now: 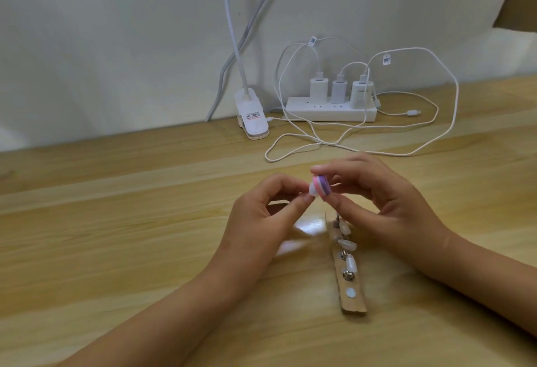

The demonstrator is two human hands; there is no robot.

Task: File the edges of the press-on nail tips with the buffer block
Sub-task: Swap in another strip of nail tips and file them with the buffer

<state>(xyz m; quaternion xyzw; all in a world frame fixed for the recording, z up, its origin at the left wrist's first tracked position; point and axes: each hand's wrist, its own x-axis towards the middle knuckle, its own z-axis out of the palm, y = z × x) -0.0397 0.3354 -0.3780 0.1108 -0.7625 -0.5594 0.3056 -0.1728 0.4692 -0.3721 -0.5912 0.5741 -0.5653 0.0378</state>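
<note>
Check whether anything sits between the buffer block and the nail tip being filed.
Nothing visible does. The right hand pinches the buffer block directly against the nail tip held by the left hand, both raised above the table. The cardboard strip lies below, clear of them.

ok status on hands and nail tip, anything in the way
Left hand pinching nail tip. Right hand holding buffer block against it. More tips on cardboard strip below; nothing in the way.

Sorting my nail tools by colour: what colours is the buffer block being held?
Pink and purple layers on the buffer block, pinched in the right hand; seen in the head view.
</note>
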